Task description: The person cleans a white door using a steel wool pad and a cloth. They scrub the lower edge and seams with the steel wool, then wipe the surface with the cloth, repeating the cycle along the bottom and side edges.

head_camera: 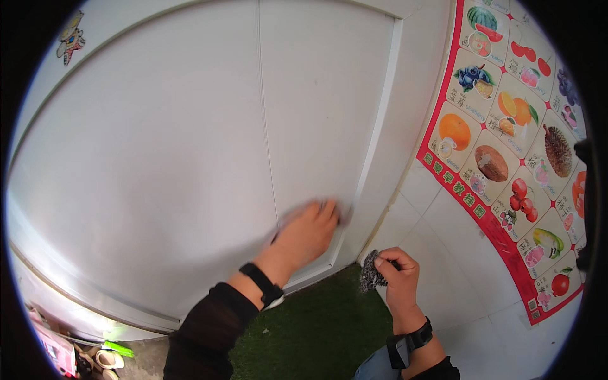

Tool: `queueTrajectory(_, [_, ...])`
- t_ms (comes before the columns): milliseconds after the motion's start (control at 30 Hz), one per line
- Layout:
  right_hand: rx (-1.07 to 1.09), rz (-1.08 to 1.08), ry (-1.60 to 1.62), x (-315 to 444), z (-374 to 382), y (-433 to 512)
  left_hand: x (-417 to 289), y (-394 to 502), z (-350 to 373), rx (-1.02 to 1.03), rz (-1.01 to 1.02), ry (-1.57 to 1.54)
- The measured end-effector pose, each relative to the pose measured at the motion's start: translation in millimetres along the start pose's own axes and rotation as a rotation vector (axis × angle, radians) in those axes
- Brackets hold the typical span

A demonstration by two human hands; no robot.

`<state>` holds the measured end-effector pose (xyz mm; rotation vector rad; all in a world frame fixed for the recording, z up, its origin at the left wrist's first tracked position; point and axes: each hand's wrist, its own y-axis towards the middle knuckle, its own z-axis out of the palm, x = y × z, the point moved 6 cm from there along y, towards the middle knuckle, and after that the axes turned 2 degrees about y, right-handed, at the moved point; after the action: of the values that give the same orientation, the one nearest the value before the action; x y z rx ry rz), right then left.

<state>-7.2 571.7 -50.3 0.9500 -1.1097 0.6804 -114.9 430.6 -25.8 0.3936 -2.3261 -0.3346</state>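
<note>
My left hand (304, 235) presses against the lower right of a white door panel (190, 133), close to its raised frame. Motion blurs the fingers. Under and around them shows what looks like a dark greyish cloth (344, 213), mostly hidden by the hand. My right hand (401, 275) pinches a crumpled grey scouring pad (369, 274), perhaps steel wool, between thumb and fingers. That pad hangs in front of the corner where the door frame meets the tiled wall, apart from the panel.
A fruit wall chart (491, 164) with a red border covers the tiled wall (441, 251) on the right. Green artificial turf (308, 332) lies below my hands. At lower left are shoes (110, 359) and a bright green-ended item (118, 349). A cartoon sticker (71, 40) decorates the upper left.
</note>
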Motion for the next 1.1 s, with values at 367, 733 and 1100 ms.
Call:
queueTrajectory(367, [0.194,-0.814,-0.454,144.1,104.7,73.0,-22.2,-191.9,-28.7,-0.13,-0.811,-0.761])
queueTrajectory(733, [0.079,-1.06,-0.67,195.5,156.6,103.0,-16.8,-265.0,-60.8,-0.379,-1.046,-0.818])
queueTrajectory(1100, [0.0,-1.33,-0.86,200.2,171.7,98.1,-15.6,-251.7,-56.2,-0.486,-0.999,-0.764])
